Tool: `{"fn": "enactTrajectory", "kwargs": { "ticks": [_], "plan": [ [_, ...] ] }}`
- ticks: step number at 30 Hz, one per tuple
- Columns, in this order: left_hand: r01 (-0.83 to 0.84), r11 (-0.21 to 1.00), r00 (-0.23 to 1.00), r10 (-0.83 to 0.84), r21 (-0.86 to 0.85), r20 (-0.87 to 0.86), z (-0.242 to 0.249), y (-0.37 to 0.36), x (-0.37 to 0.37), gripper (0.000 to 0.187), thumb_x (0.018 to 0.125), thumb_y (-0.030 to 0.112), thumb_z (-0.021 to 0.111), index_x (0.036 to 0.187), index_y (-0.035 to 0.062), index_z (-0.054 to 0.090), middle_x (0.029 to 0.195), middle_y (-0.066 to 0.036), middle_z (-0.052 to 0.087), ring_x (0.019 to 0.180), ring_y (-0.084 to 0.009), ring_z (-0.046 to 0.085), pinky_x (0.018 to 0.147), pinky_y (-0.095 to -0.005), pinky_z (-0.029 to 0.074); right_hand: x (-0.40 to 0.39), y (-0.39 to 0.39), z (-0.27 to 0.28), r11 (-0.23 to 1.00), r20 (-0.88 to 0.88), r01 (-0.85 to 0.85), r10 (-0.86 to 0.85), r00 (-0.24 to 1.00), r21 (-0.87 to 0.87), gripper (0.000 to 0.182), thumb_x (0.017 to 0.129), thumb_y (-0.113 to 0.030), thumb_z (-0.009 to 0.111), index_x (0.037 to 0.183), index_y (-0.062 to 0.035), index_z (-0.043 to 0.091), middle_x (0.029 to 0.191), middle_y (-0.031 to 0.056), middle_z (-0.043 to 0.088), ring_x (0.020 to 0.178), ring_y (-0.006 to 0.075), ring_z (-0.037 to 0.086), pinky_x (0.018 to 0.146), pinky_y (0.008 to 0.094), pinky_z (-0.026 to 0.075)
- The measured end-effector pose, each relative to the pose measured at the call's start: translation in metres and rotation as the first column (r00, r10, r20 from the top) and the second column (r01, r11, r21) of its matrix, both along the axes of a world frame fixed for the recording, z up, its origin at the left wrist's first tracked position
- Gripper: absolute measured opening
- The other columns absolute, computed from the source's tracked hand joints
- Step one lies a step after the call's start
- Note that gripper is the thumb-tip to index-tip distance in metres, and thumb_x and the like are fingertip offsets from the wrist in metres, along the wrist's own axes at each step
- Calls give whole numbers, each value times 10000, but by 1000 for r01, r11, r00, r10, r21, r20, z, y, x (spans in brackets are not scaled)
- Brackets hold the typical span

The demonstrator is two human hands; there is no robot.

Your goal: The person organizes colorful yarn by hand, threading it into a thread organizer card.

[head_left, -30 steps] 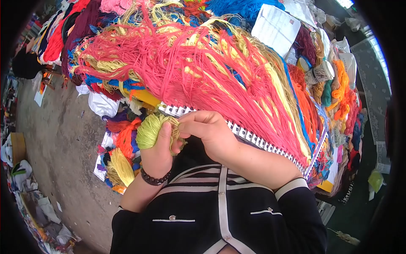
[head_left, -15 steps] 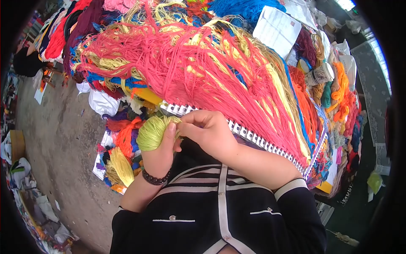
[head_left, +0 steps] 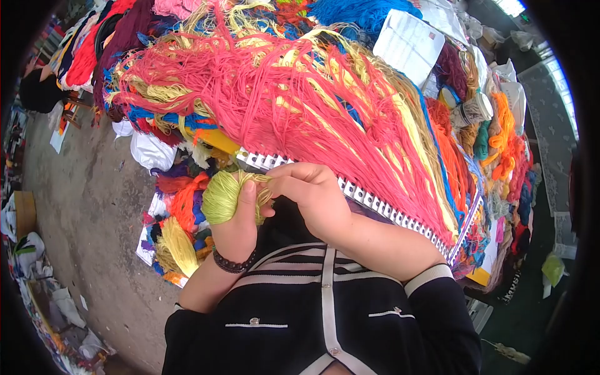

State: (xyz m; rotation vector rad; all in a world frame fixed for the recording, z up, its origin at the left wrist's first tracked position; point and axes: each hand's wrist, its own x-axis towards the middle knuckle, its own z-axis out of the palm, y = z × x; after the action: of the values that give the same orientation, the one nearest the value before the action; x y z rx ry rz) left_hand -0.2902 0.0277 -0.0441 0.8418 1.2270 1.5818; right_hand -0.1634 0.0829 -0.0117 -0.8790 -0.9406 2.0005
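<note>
My left hand (head_left: 236, 226) grips a bundle of yellow-green yarn (head_left: 220, 196) close to my chest; a dark bead bracelet circles that wrist. My right hand (head_left: 310, 194) pinches strands at the bundle's top with thumb and fingertips. Just beyond the hands runs a white slotted comb rail (head_left: 375, 203), and a thick sheet of pink yarn (head_left: 281, 100) mixed with pale yellow strands fans out from it across the table.
Heaps of orange (head_left: 506, 140), blue (head_left: 356, 9), maroon and red yarn ring the table. A white paper sheet (head_left: 407, 40) lies at the far side beside a tape roll (head_left: 473, 109). More yarn bundles (head_left: 178, 240) and white bags sit on the grey floor at left.
The hands stay almost still; my right fingers have shifted slightly on the top of the yellow-green bundle, and the view has nudged a little.
</note>
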Motion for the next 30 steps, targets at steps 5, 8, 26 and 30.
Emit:
{"fn": "enactTrajectory", "kwargs": {
  "ticks": [5,8,26,30],
  "plan": [
    [-18,1000,1000,18,-9,12,4,1,1,153,920,105,536,1001,-20,568,828,-54,614,647,-82,587,490,-195,487,1,-1,-9,993,67,-10,3,998,114,102,816,-11,552,796,57,625,696,66,628,626,113,605,601,242,490],
    [0,999,998,3,-46,59,-1,1,-2,132,916,93,536,981,-14,575,821,-49,614,642,-77,583,499,-194,486,2,-1,-8,963,157,-90,50,986,256,98,818,-12,554,795,52,625,701,63,629,628,110,604,603,240,489],
    [-345,917,396,336,-200,855,-175,-67,-245,196,906,118,430,975,29,590,801,-8,642,499,-58,429,477,-193,371,211,85,160,839,283,194,-375,883,508,289,922,-241,461,666,-123,400,591,-43,344,482,63,294,451,228,210],
    [-470,813,473,560,-343,680,-196,-90,-289,213,888,109,449,1024,25,589,626,39,530,462,-57,370,439,-193,331,321,125,212,354,271,-240,-908,-320,904,320,882,-316,529,1019,-53,649,863,52,638,767,130,581,680,251,426]
  ]
}}
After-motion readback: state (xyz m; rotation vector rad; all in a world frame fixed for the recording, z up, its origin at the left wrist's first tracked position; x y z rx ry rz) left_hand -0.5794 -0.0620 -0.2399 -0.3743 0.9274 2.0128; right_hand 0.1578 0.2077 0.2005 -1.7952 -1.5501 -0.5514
